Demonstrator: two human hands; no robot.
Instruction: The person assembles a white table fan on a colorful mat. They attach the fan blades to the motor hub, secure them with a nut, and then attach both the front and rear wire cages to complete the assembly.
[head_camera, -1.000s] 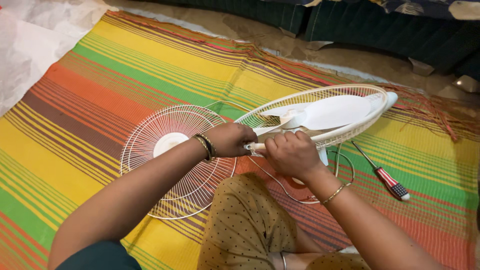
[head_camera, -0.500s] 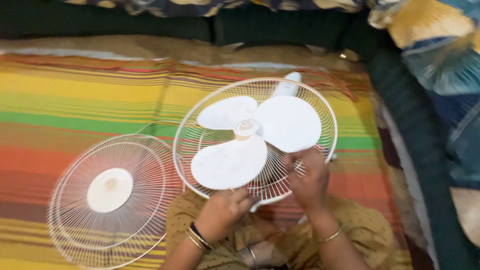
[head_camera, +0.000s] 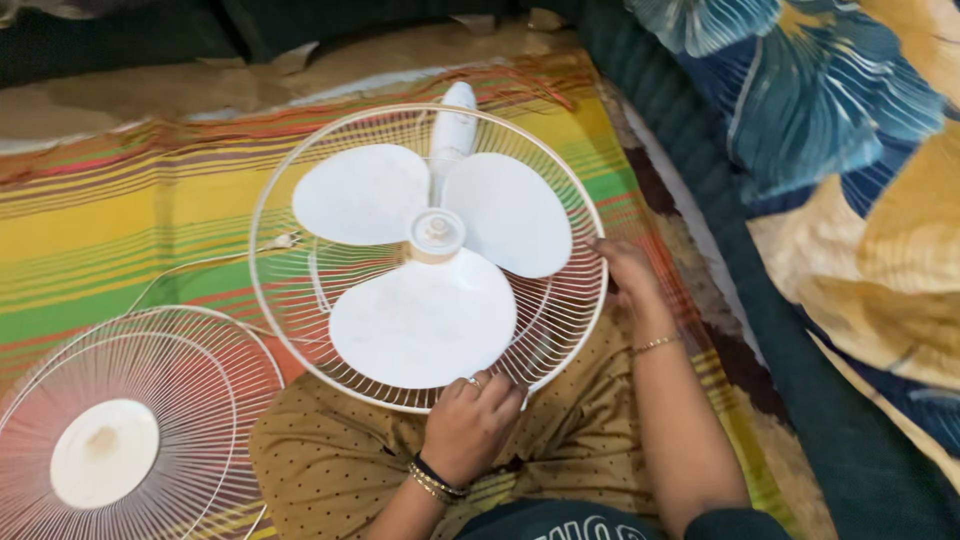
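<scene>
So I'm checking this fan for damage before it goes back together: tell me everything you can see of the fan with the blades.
The fan is white, plastic by its look, with three broad blades on a round hub inside a wire rear guard. Its front guard lies apart on the striped mat. It faces up, tilted on the person's lap. The left hand grips the lower rim, the right hand the right rim. A white neck shows behind. No cracks are visible.

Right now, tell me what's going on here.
A person sits on a striped mat with a white fan propped on their lap, blades facing up and uncovered. The left hand grips the rear guard's near rim; the right hand holds its right edge. The front guard lies flat on the mat, to the left.
</scene>
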